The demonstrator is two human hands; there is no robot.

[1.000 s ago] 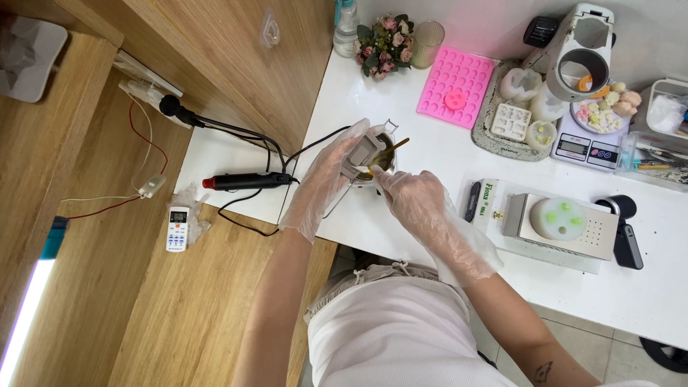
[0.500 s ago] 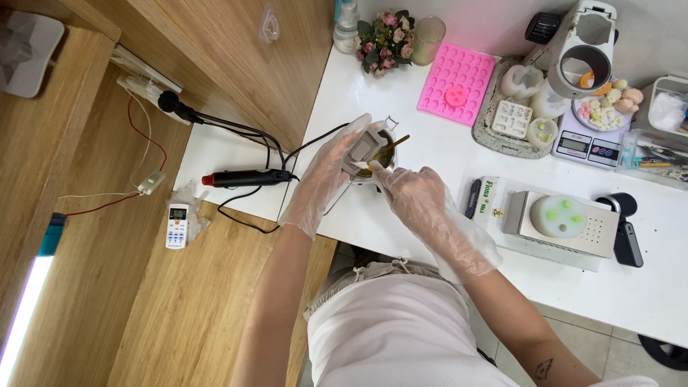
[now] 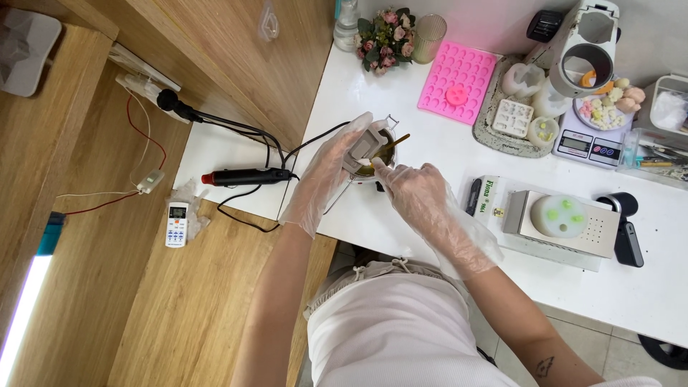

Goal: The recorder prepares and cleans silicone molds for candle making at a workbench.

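Note:
My left hand (image 3: 322,179), in a clear plastic glove, holds a small grey rectangular mould (image 3: 364,147) tilted over a little metal pot (image 3: 383,154) of yellowish liquid on the white table (image 3: 430,158). My right hand (image 3: 414,195), also gloved, pinches a small pale piece at the mould's lower edge, right above the pot. A wooden stick (image 3: 396,141) rests in the pot, pointing to the back right.
A pink silicone mould (image 3: 457,82), a tray of white moulds (image 3: 517,118), a scale (image 3: 586,147), a flower bunch (image 3: 385,36) and a white machine (image 3: 584,50) stand at the back. A metal block with a pale round disc (image 3: 559,216) sits right. Cables and a black-red tool (image 3: 247,176) lie left.
My right hand has shifted slightly up toward the mould's edge. The left hand and the mould have barely moved.

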